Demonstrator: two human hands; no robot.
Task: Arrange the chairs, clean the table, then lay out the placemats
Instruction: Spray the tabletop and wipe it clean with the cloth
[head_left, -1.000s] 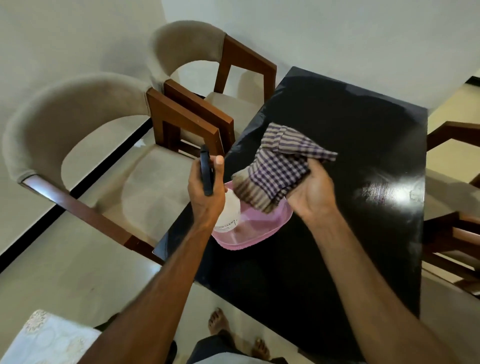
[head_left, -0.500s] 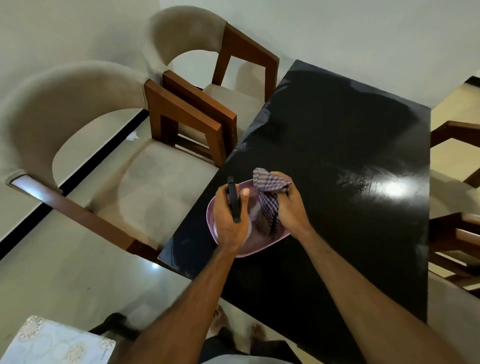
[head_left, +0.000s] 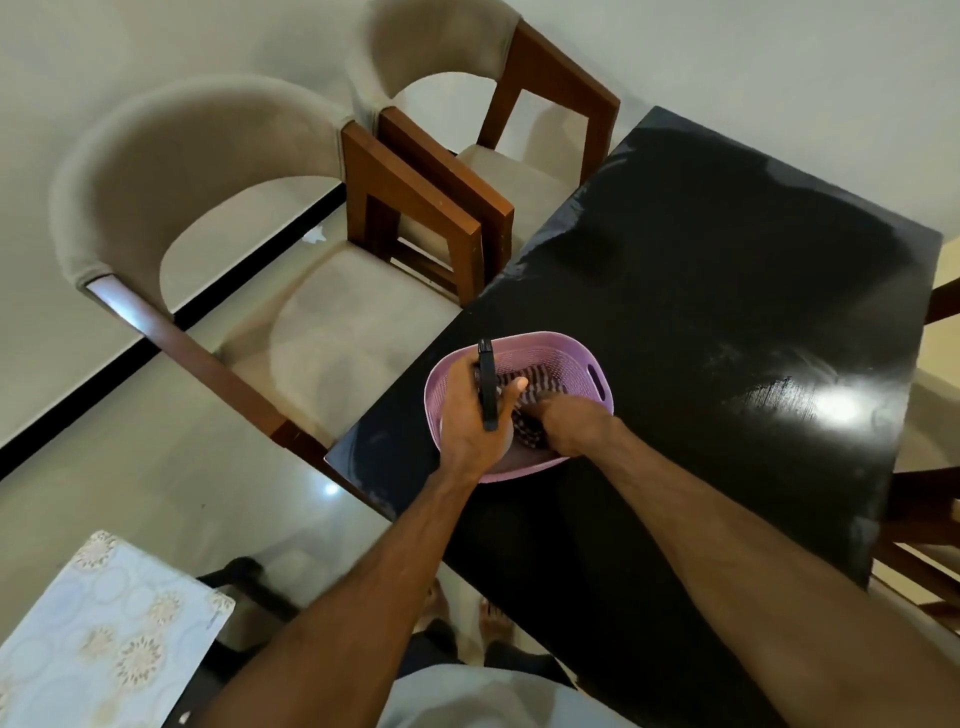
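A pink perforated basket (head_left: 563, 347) stands on the black glossy table (head_left: 727, 291) near its left front edge. My left hand (head_left: 475, 415) is inside the basket, shut on a spray bottle whose black head (head_left: 487, 384) sticks up between my fingers; the bottle's body is hidden. My right hand (head_left: 569, 423) presses the checked cloth (head_left: 535, 395) down into the basket and still grips it. Two beige upholstered chairs with brown wooden arms stand along the table's left side, the near one (head_left: 332, 322) and the far one (head_left: 498, 156).
A pale patterned placemat (head_left: 104, 623) lies on a surface at the bottom left. Wooden chair parts (head_left: 930, 525) show past the table's right edge. A white wall runs behind the table. My bare feet (head_left: 488, 613) are on the glossy floor below.
Both hands came down from above the basket into it. The cloth, held up and spread a second ago, is now bunched inside the basket, and the spray bottle has been lowered in beside it.
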